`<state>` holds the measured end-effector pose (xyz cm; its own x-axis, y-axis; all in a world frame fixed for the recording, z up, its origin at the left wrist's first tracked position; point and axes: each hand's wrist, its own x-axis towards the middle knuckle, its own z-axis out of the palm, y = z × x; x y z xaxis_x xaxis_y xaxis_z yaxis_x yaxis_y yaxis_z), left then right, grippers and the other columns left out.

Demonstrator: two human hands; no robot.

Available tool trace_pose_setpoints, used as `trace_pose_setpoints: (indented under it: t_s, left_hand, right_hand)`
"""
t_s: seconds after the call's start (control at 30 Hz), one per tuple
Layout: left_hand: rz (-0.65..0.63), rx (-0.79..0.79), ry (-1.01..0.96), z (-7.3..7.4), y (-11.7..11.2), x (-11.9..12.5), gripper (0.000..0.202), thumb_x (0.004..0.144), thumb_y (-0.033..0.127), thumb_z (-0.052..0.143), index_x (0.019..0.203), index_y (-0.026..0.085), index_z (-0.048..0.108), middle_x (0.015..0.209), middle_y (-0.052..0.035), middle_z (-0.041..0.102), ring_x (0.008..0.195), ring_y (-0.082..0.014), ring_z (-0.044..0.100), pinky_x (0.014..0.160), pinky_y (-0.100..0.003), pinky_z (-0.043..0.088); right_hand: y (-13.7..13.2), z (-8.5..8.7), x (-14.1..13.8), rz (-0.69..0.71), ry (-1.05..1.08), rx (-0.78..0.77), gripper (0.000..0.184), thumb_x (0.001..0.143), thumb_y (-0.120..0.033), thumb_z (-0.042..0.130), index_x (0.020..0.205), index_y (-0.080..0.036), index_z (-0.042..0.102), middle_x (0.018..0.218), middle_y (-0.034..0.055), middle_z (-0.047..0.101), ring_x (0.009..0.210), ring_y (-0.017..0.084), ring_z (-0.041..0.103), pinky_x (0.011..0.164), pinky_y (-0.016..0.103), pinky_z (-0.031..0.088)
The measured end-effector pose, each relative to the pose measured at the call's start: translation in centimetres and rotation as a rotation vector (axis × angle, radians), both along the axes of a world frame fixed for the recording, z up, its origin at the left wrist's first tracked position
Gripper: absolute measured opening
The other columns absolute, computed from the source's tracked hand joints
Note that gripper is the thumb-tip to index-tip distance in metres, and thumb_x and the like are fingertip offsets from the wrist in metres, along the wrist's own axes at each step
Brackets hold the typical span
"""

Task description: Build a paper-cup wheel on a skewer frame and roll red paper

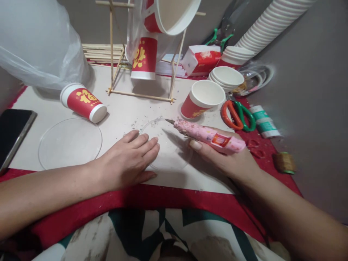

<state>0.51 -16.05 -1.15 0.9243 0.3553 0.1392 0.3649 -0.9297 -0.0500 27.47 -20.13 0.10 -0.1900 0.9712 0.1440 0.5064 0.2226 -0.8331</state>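
Note:
My left hand [130,156] lies flat, fingers stretched out, on the left part of a clear round plastic disc [170,159] on the pale board. In my right hand [231,156] is a pink glue gun [209,136] with a dark pointed nozzle and a red-orange label. Its nozzle is at the disc's far edge; whether it touches cannot be told. Most of my right fingers are hidden beneath the tool. Small bits of debris dot the board around the disc. A second clear disc [70,143] rests to the left of my left hand.
Behind stands a stick frame [141,95] with red paper cups [145,58] hung in it. One cup [84,102] lies tipped at left near a phone [16,134]. At right are an upright cup [202,98], scissors [239,116], a thread spool [284,162] and stacked cups [274,25].

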Motion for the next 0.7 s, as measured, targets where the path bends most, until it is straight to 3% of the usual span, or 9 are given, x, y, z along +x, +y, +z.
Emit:
trace_pose_setpoints:
  t_s: [0.17, 0.33, 0.53, 0.7]
  left_hand:
    - [-0.014, -0.077, -0.006, -0.3, 0.3, 0.1, 0.060, 0.097, 0.050, 0.058, 0.141, 0.010, 0.056, 0.142, -0.0169, 0.063, 0.124, -0.0337, 0.058, 0.109, -0.050, 0.039]
    - [-0.022, -0.171, 0.003, -0.6, 0.5, 0.3, 0.062, 0.098, 0.049, 0.057, 0.144, 0.007, 0.054, 0.153, -0.0178, 0.053, 0.138, -0.0353, 0.050, 0.114, -0.051, 0.037]
    - [-0.032, -0.199, 0.008, -0.8, 0.6, 0.4, 0.062, 0.098, 0.049, 0.058, 0.144, 0.007, 0.053, 0.153, -0.0188, 0.054, 0.138, -0.0363, 0.050, 0.115, -0.052, 0.037]
    - [-0.036, -0.194, -0.009, -0.8, 0.5, 0.4, 0.062, 0.097, 0.048, 0.058, 0.143, 0.007, 0.053, 0.153, -0.0194, 0.054, 0.137, -0.0369, 0.051, 0.114, -0.052, 0.038]
  right_hand:
    - [0.1, -0.2, -0.4, 0.007, -0.006, 0.030, 0.034, 0.095, -0.031, 0.067, 0.129, -0.032, 0.073, 0.136, 0.0030, 0.070, 0.129, 0.032, 0.065, 0.109, 0.050, 0.057]
    - [0.2, -0.4, -0.8, 0.037, -0.027, 0.006, 0.035, 0.096, -0.033, 0.065, 0.131, -0.035, 0.071, 0.139, 0.0016, 0.069, 0.134, 0.030, 0.062, 0.114, 0.049, 0.052]
    - [0.4, -0.5, -1.0, 0.016, -0.140, -0.024, 0.029, 0.097, -0.040, 0.062, 0.118, -0.025, 0.076, 0.111, 0.0103, 0.080, 0.118, 0.034, 0.072, 0.094, 0.047, 0.063]
    - [0.5, -0.4, -1.1, 0.032, -0.196, -0.032, 0.026, 0.097, -0.039, 0.062, 0.115, -0.026, 0.076, 0.099, 0.0087, 0.080, 0.109, 0.031, 0.075, 0.085, 0.042, 0.064]
